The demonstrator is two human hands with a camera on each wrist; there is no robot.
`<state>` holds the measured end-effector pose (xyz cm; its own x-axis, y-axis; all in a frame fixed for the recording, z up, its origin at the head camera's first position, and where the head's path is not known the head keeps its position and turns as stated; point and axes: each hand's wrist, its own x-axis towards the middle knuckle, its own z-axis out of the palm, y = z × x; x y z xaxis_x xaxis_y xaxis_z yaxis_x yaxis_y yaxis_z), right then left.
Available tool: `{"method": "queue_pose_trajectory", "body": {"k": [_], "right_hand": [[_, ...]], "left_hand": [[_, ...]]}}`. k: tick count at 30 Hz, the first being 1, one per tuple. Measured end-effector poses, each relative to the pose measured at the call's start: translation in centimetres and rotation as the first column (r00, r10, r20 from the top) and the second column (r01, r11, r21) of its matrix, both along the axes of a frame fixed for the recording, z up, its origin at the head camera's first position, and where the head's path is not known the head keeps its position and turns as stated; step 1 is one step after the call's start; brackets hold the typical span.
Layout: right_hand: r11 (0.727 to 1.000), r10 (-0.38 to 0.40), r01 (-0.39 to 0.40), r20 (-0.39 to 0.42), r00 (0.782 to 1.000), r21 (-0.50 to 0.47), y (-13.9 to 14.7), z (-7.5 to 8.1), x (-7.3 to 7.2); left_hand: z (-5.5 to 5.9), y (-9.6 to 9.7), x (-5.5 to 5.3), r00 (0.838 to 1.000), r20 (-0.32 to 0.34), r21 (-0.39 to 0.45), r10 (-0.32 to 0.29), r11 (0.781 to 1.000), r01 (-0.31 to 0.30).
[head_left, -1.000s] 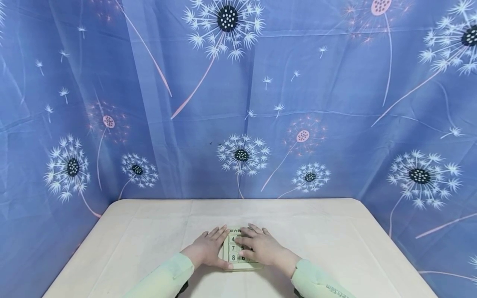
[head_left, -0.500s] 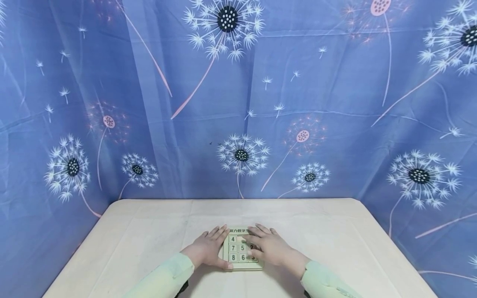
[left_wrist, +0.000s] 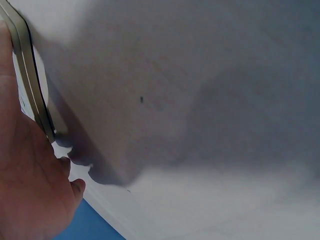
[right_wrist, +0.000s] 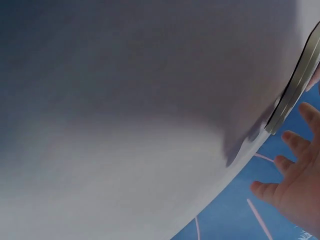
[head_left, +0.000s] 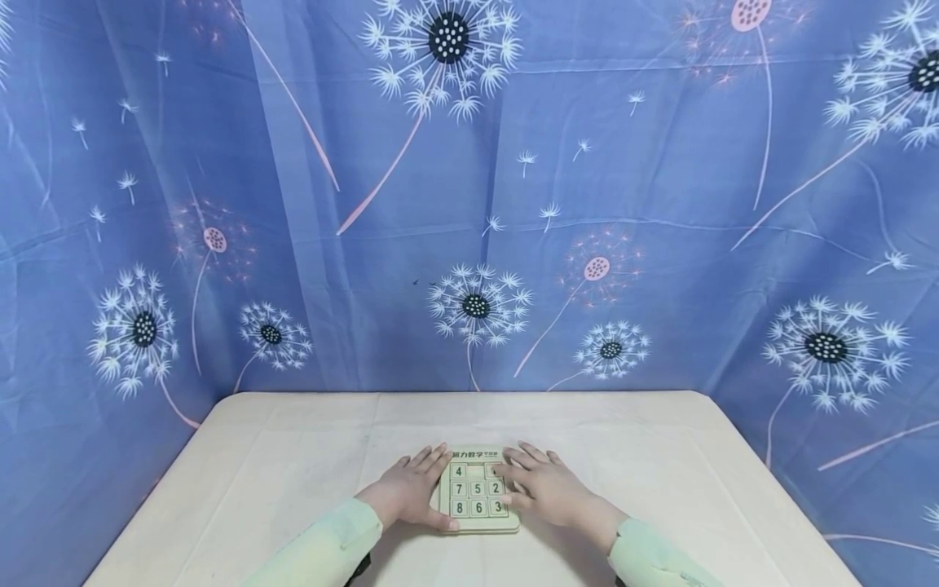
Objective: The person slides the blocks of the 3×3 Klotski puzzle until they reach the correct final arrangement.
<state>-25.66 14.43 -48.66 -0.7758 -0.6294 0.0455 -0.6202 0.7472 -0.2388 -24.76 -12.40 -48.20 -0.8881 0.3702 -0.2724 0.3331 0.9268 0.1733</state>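
Note:
A pale green number slide puzzle lies flat on the table. Its top row has a 4 at left, a gap in the middle and a partly covered tile at right. Rows 7-5-2 and 8-6-3 follow. My left hand holds the puzzle's left side, thumb by the near corner and forefinger by the far one. My right hand is spread over the right side, a fingertip on or just above the top right tile. In the right wrist view, the right hand's fingers are apart, beside the puzzle's edge.
The cream table extends around the puzzle. A blue cloth printed with dandelions hangs along the back and both sides. Both forearms wear light green sleeves.
My right hand has drawn rightward across the puzzle, uncovering the middle column, most of the right column and the top-row gap. My left hand stays where it was.

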Motion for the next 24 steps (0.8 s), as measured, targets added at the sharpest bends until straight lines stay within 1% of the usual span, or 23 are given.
{"method": "queue_pose_trajectory", "body": {"k": [9,17,24], "right_hand": [[1.000,-0.006,0.006,-0.004,1.000,0.020,0.61,0.12,0.25],[1.000,-0.009,0.009,0.001,1.000,0.020,0.94,-0.14,0.23],[1.000,-0.009,0.009,-0.003,1.000,0.021,0.91,-0.19,0.21]], "left_hand": [[-0.11,-0.01,0.01,1.000,-0.011,-0.001,-0.002,1.000,0.002],[0.12,-0.02,0.07,1.000,-0.005,0.000,0.003,1.000,-0.003],[0.02,-0.05,0.03,1.000,-0.001,0.005,0.001,1.000,-0.001]]}}
